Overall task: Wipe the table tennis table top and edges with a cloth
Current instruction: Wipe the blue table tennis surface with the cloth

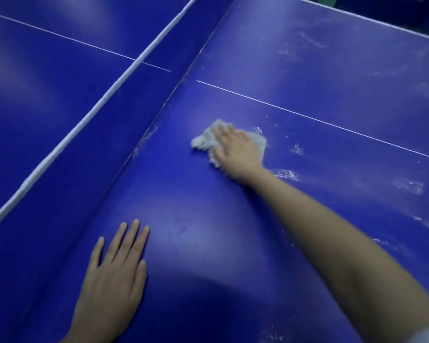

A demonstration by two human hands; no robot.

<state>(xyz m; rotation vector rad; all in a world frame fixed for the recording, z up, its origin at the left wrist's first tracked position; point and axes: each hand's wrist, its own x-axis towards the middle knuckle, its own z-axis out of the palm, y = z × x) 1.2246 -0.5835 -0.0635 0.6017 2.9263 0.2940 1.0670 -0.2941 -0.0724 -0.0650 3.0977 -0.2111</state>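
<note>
The blue table tennis table top [307,78] fills the view. My right hand [235,152] lies palm down on a crumpled pale grey cloth [203,141], pressing it onto the table just below the thin white centre line [307,116]. The cloth sticks out to the left of and beyond the fingers. My left hand [114,273] rests flat on the table near the front, fingers spread, holding nothing. White smears and wet streaks [285,174] mark the surface to the right of the cloth.
The net [89,115] with its white top band runs diagonally from lower left to upper middle, left of both hands. The other table half [47,78] lies beyond it. The table's far white edge [372,19] crosses the upper right.
</note>
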